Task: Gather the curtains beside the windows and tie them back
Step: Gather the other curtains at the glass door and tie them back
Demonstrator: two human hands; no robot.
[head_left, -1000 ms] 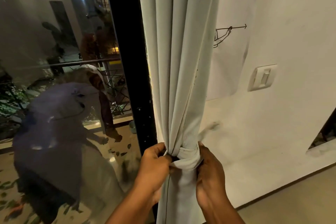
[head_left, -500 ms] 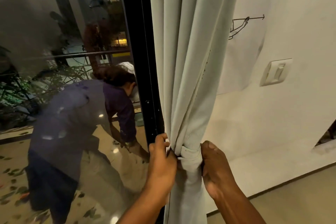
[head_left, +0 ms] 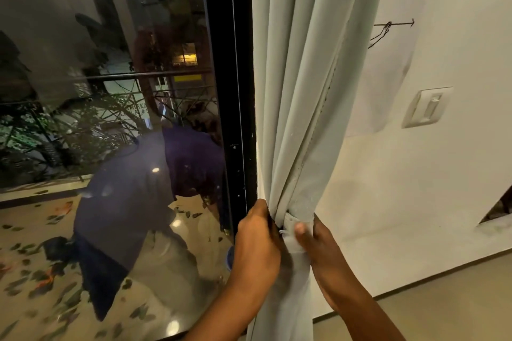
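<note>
Both hands curled around curtain (head_left: 293, 119) tie

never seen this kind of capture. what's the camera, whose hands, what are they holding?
There is no machine here. A person wears one wide-angle camera on the head, looking forward and down, so the two arms rising from the bottom edge are their own. The left hand and right hand grip a pale curtain from either side, where a cloth tie-back cinches it into a bundle. The curtain hangs beside the black window frame. The dark glass mirrors a bending person; whether it is the wearer I cannot tell. On the white wall sits a light switch.
</note>
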